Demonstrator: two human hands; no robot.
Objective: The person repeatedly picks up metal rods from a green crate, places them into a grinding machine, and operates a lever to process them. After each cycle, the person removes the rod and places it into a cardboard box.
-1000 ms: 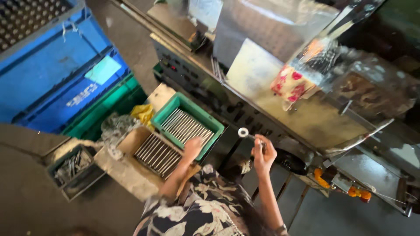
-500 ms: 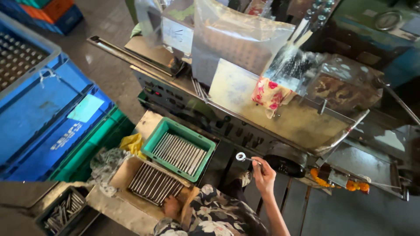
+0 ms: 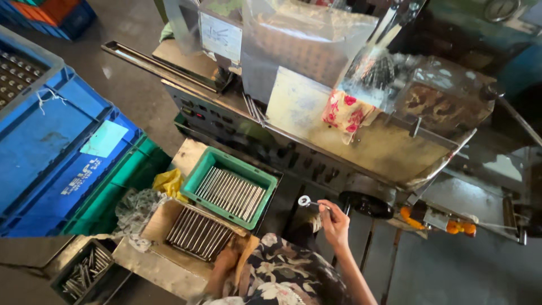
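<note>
Held up in the right hand (image 3: 336,221), near the middle of the scene, is a small metal ring-ended piece (image 3: 305,200); the fingers are closed narrowly on its thin stem, and the ring end is pointed left, toward the front panel of the machine (image 3: 361,141). Just beyond the hand, a dark round knob (image 3: 366,204) is seen on the machine's near face. The left hand (image 3: 223,268) is lowered at the near edge of a cardboard tray (image 3: 164,217), at the end of the row of metal rods (image 3: 199,232) laid in it; whether a rod is gripped cannot be told, since the fingers are partly hidden by the patterned sleeve (image 3: 282,271). Just beyond the cardboard tray, a green plastic tray (image 3: 270,183) is filled with a second row of similar rods. A yellow rag (image 3: 168,182) is seen left of the green tray, with crumpled clear plastic (image 3: 135,206) nearer. At the near left corner, a dark bin (image 3: 84,274) of short metal pieces is placed. Blue crates (image 3: 51,152) are stacked at far left, with a green crate (image 3: 121,189) beside them. On the machine top, a red-and-white floral cloth (image 3: 345,113) is draped below a clear plastic bag (image 3: 305,45).
</note>
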